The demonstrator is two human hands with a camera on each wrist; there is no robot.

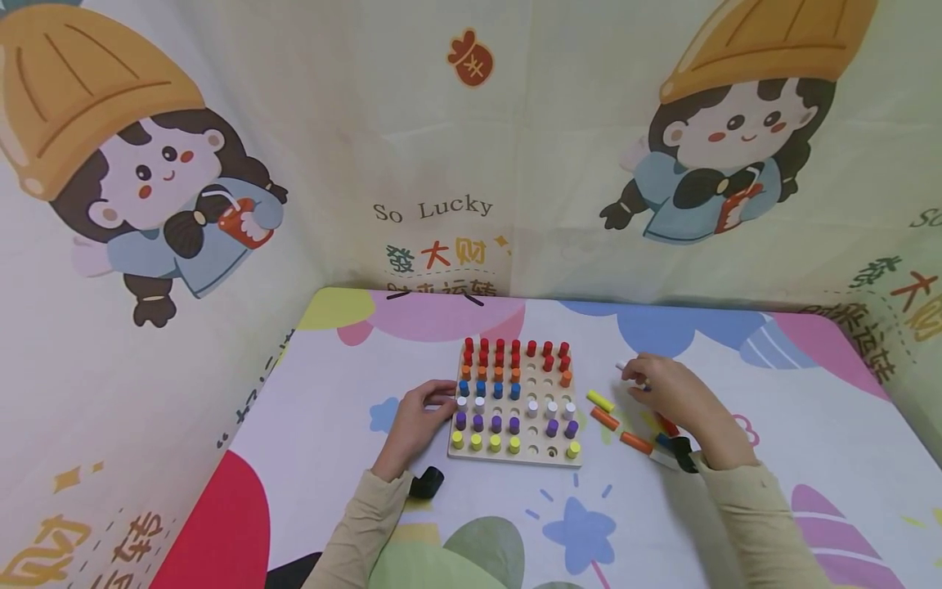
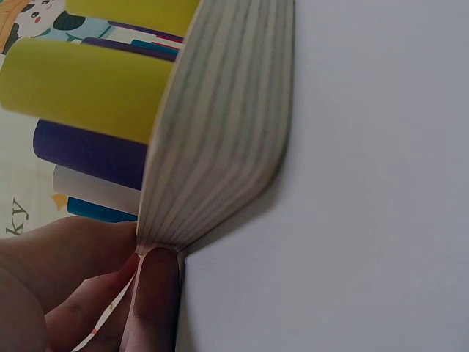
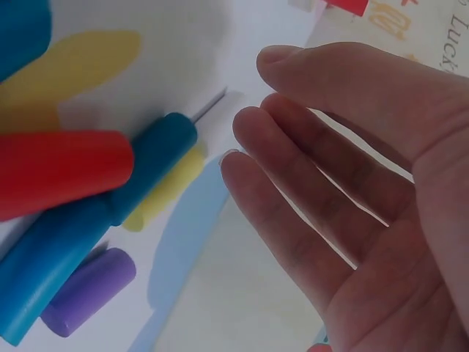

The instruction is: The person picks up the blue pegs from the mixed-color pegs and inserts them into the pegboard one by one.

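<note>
A wooden pegboard (image 1: 515, 460) lies on the table with rows of red, orange, blue, white, purple and yellow pegs standing in it. At its left side, my left hand (image 1: 417, 421) grips the edge; in the left wrist view a thumb and fingers meet at the board's striped side (image 2: 227, 95). My right hand (image 1: 666, 393) hovers right of the board, its fingers loosely bent and nothing showing between them in the right wrist view. Close to its fingertips is a white peg (image 1: 621, 366). Beside that hand lie blue pegs (image 3: 157, 158), a red peg (image 3: 66, 172) and a purple peg (image 3: 91, 290).
Between the board and the right hand lie a yellow peg (image 1: 599, 400) and orange pegs (image 1: 605, 419). A white peg (image 1: 664, 460) rests near the right wrist. Several holes in the board's right half hold no pegs. A printed cloth (image 1: 515, 164) hangs behind the table.
</note>
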